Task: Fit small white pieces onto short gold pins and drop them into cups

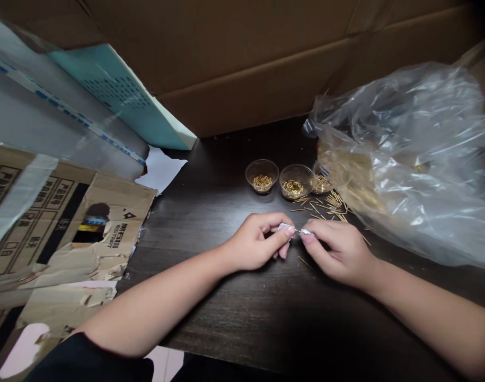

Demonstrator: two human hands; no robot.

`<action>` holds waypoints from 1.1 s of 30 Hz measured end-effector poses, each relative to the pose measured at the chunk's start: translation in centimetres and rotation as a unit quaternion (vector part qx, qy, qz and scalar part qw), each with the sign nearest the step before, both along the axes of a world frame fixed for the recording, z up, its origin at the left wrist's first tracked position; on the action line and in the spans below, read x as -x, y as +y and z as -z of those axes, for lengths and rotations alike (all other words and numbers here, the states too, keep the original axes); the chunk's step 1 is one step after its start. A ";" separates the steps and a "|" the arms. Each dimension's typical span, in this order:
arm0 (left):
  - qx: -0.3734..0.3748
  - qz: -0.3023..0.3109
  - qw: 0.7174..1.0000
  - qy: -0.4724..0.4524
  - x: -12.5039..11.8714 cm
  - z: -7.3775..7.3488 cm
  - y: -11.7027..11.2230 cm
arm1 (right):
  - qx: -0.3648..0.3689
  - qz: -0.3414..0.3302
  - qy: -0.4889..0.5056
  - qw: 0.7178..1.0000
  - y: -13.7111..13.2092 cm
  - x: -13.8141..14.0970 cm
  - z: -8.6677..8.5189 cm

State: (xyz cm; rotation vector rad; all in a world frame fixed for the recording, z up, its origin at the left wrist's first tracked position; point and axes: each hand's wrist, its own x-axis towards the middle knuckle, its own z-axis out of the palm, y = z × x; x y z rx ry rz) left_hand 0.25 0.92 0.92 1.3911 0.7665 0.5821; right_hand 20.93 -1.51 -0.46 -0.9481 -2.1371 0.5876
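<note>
My left hand [266, 241] is closed, with thumb and forefinger pinched on one end of a thin brass-coloured pin [297, 231]. My right hand [337, 249] pinches the other end, so the pin runs level between the fingertips just above the dark table. Something white, like tape or paper, shows at the fingertips of both hands. Under the right hand lies a loose brass pin [305, 262]. Beyond the hands are scattered long brass pins [333, 204]. Behind these stand clear plastic cups, a left one [262, 162], a middle one [297, 167] and a right one [341, 167], holding small brass pieces.
A large crumpled clear plastic bag [425, 143] covers the right side, its edge close to the pins. Cardboard [246, 69] walls off the back. On the left are a torn printed carton [118, 212] and a pale blue perforated panel [118, 95]. The dark table [210, 318] has its near edge below.
</note>
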 end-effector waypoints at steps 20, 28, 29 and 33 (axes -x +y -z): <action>-0.240 -0.009 0.966 0.091 0.4 0.1 -0.4 | -0.183 -0.020 -0.214 0.959 0.0 -0.7 -0.8; -0.345 -0.002 0.934 0.096 0.4 0.4 -0.9 | -0.151 -0.049 -0.174 0.972 0.0 -0.9 -1.2; -0.359 -0.004 0.928 0.095 0.4 0.4 -0.9 | -0.122 -0.054 -0.146 0.980 0.0 -0.8 -1.2; -0.409 -0.018 0.910 0.074 0.4 0.7 -0.9 | 0.014 -0.070 -0.036 0.997 0.0 -0.4 -1.3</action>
